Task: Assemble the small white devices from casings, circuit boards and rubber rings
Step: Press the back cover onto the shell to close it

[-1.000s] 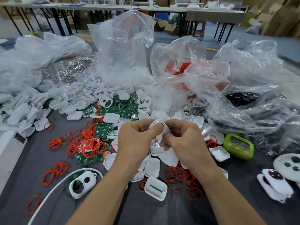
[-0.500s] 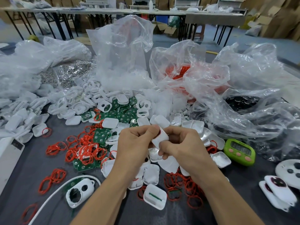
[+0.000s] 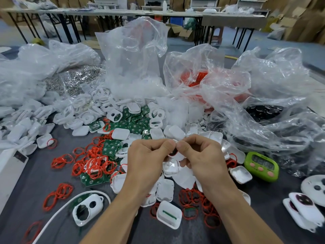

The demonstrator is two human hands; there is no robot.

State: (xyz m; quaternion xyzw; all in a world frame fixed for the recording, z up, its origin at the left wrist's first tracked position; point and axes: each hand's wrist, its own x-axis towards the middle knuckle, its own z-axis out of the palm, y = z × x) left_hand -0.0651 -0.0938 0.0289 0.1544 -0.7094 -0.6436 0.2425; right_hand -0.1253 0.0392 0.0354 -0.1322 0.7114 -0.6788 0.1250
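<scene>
My left hand (image 3: 147,161) and my right hand (image 3: 202,159) meet at the middle of the table, thumbs touching. Between them they grip a small white casing (image 3: 176,154) with a red rubber ring on it; most of it is hidden by my fingers. Under my hands lie several white casing halves (image 3: 165,190). Red rubber rings (image 3: 95,166) and green circuit boards (image 3: 110,149) are strewn to the left. More white casings (image 3: 114,115) are piled behind.
Crumpled clear plastic bags (image 3: 263,95) rise at the back and right. A green timer (image 3: 262,166) sits right of my hands. A two-hole casing (image 3: 87,209) and a white cable lie front left, a white box (image 3: 10,171) at the left edge, finished devices (image 3: 304,208) far right.
My hands have closed tighter over the casing, so less of it shows. The view has tilted slightly.
</scene>
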